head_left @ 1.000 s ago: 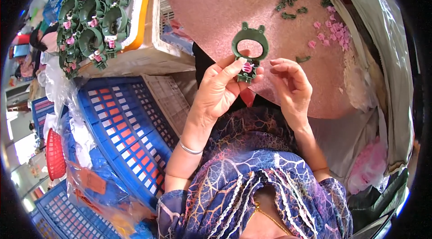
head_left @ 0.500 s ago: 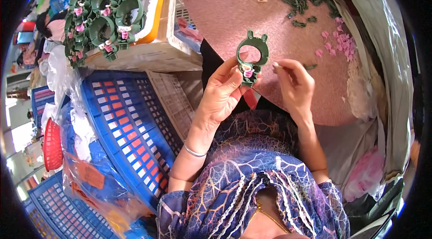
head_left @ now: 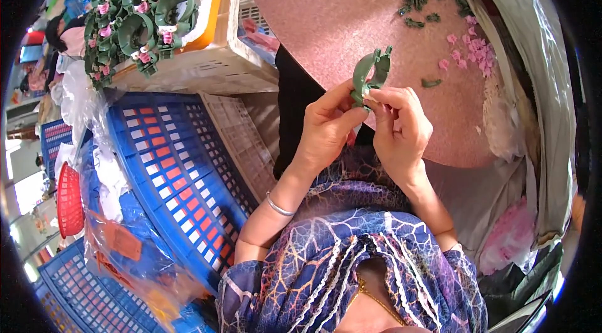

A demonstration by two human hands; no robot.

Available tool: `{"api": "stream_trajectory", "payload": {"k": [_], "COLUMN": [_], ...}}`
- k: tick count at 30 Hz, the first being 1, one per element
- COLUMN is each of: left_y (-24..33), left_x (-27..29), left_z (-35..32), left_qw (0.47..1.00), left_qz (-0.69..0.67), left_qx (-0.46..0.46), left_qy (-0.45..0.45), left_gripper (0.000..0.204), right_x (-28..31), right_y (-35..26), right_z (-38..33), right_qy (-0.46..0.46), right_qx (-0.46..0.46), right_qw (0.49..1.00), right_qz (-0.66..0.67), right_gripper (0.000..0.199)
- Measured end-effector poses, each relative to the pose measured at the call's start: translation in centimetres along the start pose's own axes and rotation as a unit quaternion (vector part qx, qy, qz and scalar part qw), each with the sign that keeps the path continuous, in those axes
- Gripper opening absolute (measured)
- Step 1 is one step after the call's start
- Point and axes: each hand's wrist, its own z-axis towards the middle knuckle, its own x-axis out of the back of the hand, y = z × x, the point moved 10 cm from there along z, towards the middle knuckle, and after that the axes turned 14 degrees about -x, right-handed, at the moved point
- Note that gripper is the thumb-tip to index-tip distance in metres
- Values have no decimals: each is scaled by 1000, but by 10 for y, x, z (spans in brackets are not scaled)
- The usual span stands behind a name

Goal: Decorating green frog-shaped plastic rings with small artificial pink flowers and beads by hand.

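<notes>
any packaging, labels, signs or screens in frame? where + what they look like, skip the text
No signs or screens visible.
Clear plastic bag: lower left, over the blue crates; crumpled, with orange pieces inside.
Orange tag: in that bag; small, roughly rectangular; print too small to tell.
White bag or sheet: right edge, beside the round pink table; bulky, creased.

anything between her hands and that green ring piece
Nothing visible: the left hand and the right hand both pinch the green ring piece directly, above the round pinkish table.
</notes>
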Motion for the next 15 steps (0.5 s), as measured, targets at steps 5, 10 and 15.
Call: {"api": "stream_trajectory", "payload": {"k": [5, 10, 15], "left_y": [32, 33, 0], "left_x": [-11, -18, -13], "left_z": [0, -1, -4], "left_qw": [956, 976, 985], "left_qz": [222, 136, -170], "left_qx": [-186, -159, 4], "left_qy": [-34, -67, 4], "left_gripper": [46, 42, 53], "right_x": [-7, -23, 5], "right_y": [24, 51, 32], "right_z": [-5, -16, -7], "right_qy": [-39, -136, -55], "right_qx": [-131, -362, -233], "right_qw": [986, 861, 934], "right_qz": [92, 329, 266], "right_gripper": [11, 11, 9]}}
